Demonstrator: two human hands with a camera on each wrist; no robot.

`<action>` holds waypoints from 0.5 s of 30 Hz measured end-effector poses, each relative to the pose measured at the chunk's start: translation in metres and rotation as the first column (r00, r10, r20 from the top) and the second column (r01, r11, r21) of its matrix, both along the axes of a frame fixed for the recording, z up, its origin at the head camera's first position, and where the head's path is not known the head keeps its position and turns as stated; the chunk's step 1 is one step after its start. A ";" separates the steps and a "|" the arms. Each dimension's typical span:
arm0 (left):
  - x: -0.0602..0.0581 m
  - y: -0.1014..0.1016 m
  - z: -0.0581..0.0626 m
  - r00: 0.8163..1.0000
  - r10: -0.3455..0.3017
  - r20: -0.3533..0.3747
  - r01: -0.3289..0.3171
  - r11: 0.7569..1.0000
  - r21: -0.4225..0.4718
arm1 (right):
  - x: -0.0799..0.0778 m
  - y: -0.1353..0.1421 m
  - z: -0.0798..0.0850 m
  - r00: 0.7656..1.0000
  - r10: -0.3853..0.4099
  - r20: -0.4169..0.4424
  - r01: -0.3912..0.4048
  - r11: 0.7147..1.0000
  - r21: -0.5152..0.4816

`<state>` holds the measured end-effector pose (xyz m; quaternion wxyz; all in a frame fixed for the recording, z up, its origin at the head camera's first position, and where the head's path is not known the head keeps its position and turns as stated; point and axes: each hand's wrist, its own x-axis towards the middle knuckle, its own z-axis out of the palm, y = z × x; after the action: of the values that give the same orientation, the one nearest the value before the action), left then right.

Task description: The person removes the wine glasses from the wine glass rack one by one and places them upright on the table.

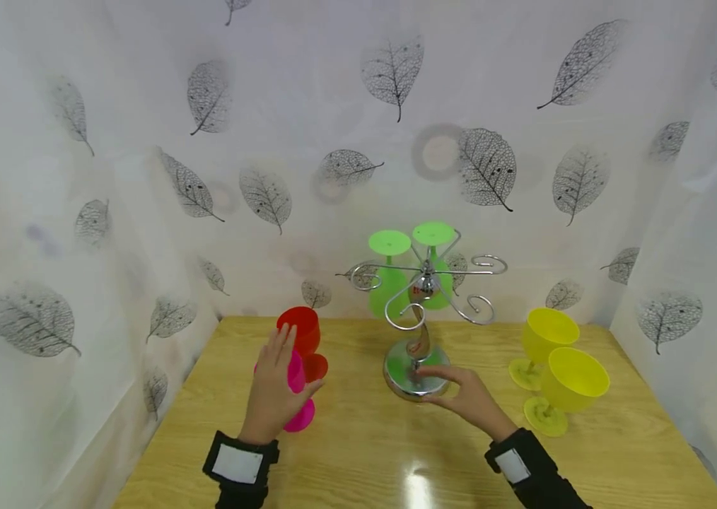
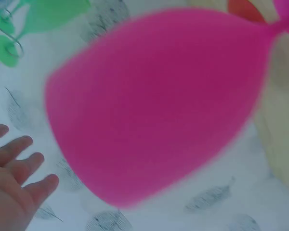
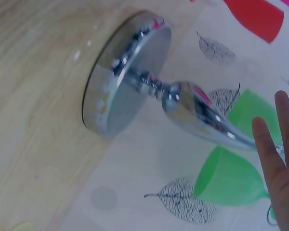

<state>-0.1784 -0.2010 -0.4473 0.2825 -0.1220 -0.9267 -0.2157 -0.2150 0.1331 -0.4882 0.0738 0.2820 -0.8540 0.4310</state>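
Observation:
My left hand point(image 1: 272, 389), fingers spread, is over a pink goblet point(image 1: 296, 371) and partly hides it. The left wrist view shows the pink goblet point(image 2: 154, 106) large, with the fingers beyond its rim. Just behind it stands a red goblet point(image 1: 307, 329). My right hand point(image 1: 467, 399) is by the round base point(image 1: 397, 382) of a chrome goblet rack point(image 1: 426, 283), its thumb and fingers apart and nothing between them. Two green goblets point(image 1: 389, 293) hang upside down from the rack's back arms. In the right wrist view the fingers reach up beside a green goblet point(image 3: 229, 178).
Two yellow goblets point(image 1: 575, 378) stand upright on the right side of the wooden table point(image 1: 346, 452). Several curled front and side arms point(image 1: 488, 265) of the rack stick out without goblets. A white leaf-print sheet point(image 1: 307, 92) encloses the back and sides.

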 end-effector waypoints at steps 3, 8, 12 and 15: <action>0.000 0.020 0.004 0.993 -0.102 -0.053 0.101 0.995 -0.027 | -0.006 0.009 0.009 0.998 -0.067 0.008 0.067 0.997 -0.047; -0.004 0.053 0.001 0.975 -0.212 -0.059 0.210 0.977 -0.032 | -0.023 0.018 0.024 0.989 -0.149 -0.019 0.146 0.983 -0.109; -0.008 0.078 -0.005 0.961 -0.271 -0.047 0.272 0.962 0.006 | -0.047 0.021 0.034 0.964 -0.255 -0.078 0.238 0.954 -0.184; -0.008 0.095 -0.008 0.953 -0.301 -0.029 0.302 0.953 0.028 | -0.069 0.020 0.041 0.925 -0.363 -0.109 0.319 0.901 -0.296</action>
<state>-0.1866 -0.1056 -0.4556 0.2596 -0.2601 -0.8901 -0.2698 -0.2842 0.1535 -0.4475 0.2553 0.1490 -0.8138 0.5003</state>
